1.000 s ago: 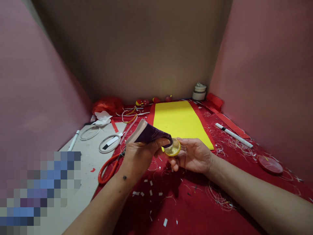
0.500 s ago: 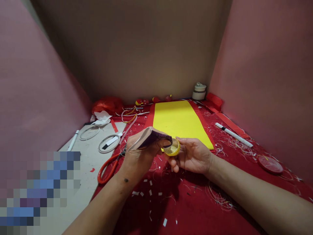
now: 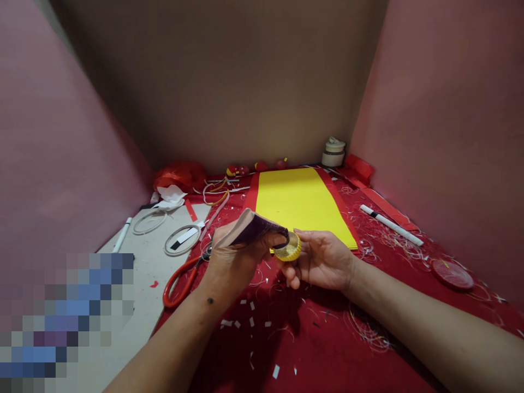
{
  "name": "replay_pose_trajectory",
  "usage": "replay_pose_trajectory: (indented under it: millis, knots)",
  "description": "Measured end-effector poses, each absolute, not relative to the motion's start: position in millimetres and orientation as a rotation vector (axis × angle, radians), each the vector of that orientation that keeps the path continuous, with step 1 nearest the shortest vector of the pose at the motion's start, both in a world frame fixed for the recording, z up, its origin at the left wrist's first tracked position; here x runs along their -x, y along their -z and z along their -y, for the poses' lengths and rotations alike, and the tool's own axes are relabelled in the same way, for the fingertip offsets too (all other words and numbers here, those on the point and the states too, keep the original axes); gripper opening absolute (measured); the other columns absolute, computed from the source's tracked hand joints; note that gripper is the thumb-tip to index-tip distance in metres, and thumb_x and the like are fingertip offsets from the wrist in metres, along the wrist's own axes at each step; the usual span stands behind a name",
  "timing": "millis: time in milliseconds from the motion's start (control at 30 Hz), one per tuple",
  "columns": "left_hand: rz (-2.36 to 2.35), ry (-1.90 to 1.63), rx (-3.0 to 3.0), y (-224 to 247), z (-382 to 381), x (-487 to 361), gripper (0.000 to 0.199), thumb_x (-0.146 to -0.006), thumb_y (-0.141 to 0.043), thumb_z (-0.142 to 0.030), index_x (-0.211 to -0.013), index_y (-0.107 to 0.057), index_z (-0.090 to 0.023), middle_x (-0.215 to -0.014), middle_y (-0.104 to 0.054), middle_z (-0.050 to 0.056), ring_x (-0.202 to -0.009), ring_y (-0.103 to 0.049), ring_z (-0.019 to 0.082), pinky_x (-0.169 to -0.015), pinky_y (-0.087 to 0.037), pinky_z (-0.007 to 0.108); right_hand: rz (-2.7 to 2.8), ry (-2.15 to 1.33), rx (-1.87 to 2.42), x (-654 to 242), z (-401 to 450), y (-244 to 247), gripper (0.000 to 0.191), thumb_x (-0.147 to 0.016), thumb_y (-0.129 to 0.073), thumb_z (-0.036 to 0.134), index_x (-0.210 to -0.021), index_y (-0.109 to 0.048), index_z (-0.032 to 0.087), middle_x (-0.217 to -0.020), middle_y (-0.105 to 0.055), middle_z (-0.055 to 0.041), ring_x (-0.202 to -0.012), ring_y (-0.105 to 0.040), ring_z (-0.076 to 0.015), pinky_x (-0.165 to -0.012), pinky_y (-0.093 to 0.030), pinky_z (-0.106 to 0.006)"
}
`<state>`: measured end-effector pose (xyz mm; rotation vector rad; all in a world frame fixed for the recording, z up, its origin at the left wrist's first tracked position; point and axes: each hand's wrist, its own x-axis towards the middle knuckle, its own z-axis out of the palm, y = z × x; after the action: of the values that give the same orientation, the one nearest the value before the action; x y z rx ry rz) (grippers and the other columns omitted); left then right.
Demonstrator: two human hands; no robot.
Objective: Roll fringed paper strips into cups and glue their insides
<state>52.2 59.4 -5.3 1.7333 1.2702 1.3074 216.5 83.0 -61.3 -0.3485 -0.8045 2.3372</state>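
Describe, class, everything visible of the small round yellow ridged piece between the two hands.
The small round yellow ridged piece has a fluted bright-yellow rim and a duller, golden, finely lined face; it looks like corrugated card. It is held tilted above the red cloth by the bare right hand. The dark purple squeeze tube in the left hand overlaps its face; whether they touch is unclear.

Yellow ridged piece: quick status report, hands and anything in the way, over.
Left hand gripping dark purple tube. Right hand holding yellow ridged piece, tube's tip at it, contact unclear. Red-handled tool close by left hand.
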Motion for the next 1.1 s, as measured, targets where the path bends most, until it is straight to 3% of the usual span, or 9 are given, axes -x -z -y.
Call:
replay_pose_trajectory:
  millis: [1100]
  knots:
    - [-1.340, -1.432, -1.797, 5.2, -61.3, -46.8, 0.018, -0.069, -0.069, -0.023, -0.057, -0.056, -0.018, -0.049, -0.056, -0.008, -0.044, -0.051, 0.006, -0.045, -0.040, 0.018, 0.741, -2.352, 0.364, -217.3, -84.4, 63.2, 0.033, -0.089, -0.031, 0.032, -0.087, -0.054, 0.009, -0.071, -0.064, -0.0109, -0.058, -0.064, -0.0212, -0.053, -0.049, -0.034]
